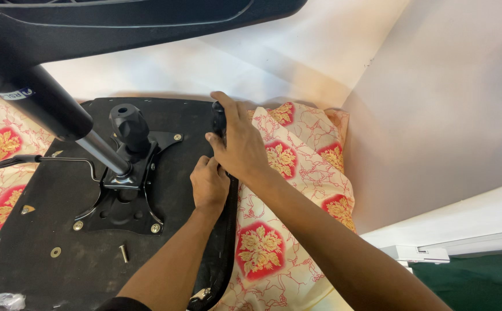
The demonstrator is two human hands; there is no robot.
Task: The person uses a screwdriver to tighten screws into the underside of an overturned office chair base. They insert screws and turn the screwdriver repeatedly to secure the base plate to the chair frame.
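Observation:
An upturned black chair seat [61, 224] lies on a cream cloth with red and gold flower patches [285, 190]. A black metal mechanism plate [127, 198] with a knob [129, 124] and a gas cylinder [66, 118] is bolted to its underside. My right hand [240, 144] grips a black armrest piece [219, 118] at the seat's right edge. My left hand [209, 183] presses on the same edge just below it, fingers curled; what it holds is hidden.
A loose bolt [123, 252] and a washer [55, 251] lie on the seat underside. A thin lever [14, 161] sticks out to the left. The chair base [118, 23] looms overhead. A white wall [446, 103] stands on the right, with a dark green surface [481, 282] below it.

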